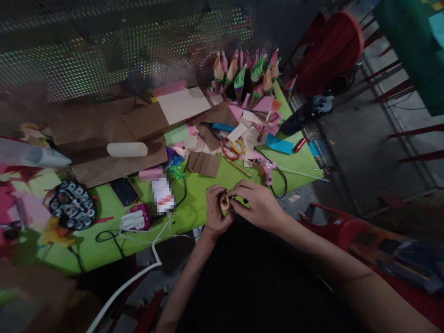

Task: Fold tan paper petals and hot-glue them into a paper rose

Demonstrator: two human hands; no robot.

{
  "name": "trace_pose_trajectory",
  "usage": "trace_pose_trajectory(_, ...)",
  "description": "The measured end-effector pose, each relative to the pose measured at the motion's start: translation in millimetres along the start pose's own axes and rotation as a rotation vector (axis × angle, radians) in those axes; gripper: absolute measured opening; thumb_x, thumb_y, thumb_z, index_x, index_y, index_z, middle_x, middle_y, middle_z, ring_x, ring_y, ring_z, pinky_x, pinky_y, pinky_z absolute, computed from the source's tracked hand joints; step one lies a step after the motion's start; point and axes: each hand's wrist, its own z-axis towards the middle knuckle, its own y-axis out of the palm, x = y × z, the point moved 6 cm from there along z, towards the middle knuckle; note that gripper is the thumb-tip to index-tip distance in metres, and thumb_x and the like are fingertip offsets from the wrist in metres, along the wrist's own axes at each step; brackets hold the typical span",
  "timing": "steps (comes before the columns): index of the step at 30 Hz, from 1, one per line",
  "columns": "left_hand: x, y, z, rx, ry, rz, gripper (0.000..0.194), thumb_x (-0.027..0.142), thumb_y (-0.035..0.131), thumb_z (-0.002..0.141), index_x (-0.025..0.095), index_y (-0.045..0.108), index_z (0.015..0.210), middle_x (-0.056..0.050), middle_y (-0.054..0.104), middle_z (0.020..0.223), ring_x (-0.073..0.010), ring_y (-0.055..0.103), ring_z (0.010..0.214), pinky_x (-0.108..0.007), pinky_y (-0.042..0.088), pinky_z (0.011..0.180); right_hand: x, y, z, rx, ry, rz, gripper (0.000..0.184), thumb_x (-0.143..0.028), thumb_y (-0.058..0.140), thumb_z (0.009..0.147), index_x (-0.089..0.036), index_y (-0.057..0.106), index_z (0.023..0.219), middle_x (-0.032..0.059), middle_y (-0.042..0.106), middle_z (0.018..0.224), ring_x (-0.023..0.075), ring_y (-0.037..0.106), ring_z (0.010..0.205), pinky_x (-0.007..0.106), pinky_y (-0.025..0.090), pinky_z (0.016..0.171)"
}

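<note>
Just past the table's near edge, my left hand (pixel 215 211) is wrapped round a small rolled paper cone (pixel 225 202), its open end facing me. The cone looks brown outside and pale inside. My right hand (pixel 255 202) comes in from the right, fingertips pinched at the cone's rim and partly hiding it. Beyond my hands lie a pink glue gun (pixel 268 171), a pencil (pixel 239 168) and folded brown paper pieces (pixel 204 164). Several finished paper cones with swirled pink, green and orange tops (pixel 240 78) stand upright at the back.
On the green table (pixel 187 200) are scissors (pixel 233 150), a blue cutter (pixel 224 127), paper scraps, a phone (pixel 125 191), a purple box (pixel 135 217) and cables. A dark bottle (pixel 305 114) stands at the right edge. Red chairs (pixel 333 55) stand right; a blurred person is lower left.
</note>
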Motion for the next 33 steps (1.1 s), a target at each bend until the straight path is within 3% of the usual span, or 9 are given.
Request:
trace_pose_trajectory(7,1.4,1.3,0.0,-0.017,0.015,-0.045,0.038,0.038,0.058,0.086,0.023,0.048,0.119,-0.008,0.050,0.105,-0.0239,0.051,0.099,-0.041,0.045,0.085,5.6,1.8,0.8,0.058,0.068,-0.053,0.009,-0.013,0.063,0.084,-0.018,0.068,0.080,0.0039,0.067,0.082,0.0152,0.063,0.074,0.025,0.044,0.065)
trace_pose_trajectory(20,5.7,-1.7,2.9,-0.043,0.022,-0.037,0.034,0.043,0.055,0.090,0.022,0.048,0.116,-0.006,0.050,0.101,-0.0208,0.049,0.093,-0.036,0.044,0.080,-2.6,2.6,2.4,-0.004,-0.005,-0.342,0.014,-0.019,0.059,0.092,-0.017,0.067,0.081,0.0052,0.064,0.081,0.0157,0.056,0.072,0.028,0.035,0.063)
trace_pose_trajectory(28,-6.1,-1.8,1.0,-0.025,-0.185,-0.130,0.029,0.048,0.051,0.094,0.022,0.052,0.106,-0.005,0.051,0.098,-0.0201,0.050,0.092,-0.035,0.043,0.083,3.6,6.7,10.7,-0.049,0.023,-0.191,0.011,-0.015,0.061,0.091,-0.017,0.068,0.084,0.0046,0.065,0.085,0.0157,0.061,0.076,0.026,0.040,0.066)
trace_pose_trajectory(33,-12.0,-2.2,-2.1,0.023,-0.255,-0.181,0.032,0.051,0.052,0.092,0.022,0.052,0.106,-0.006,0.052,0.100,-0.0208,0.051,0.095,-0.036,0.043,0.087,7.7,-1.5,10.2,-0.022,0.021,-0.033,0.012,-0.017,0.058,0.094,-0.019,0.070,0.091,0.0050,0.067,0.090,0.0157,0.064,0.082,0.025,0.045,0.070)
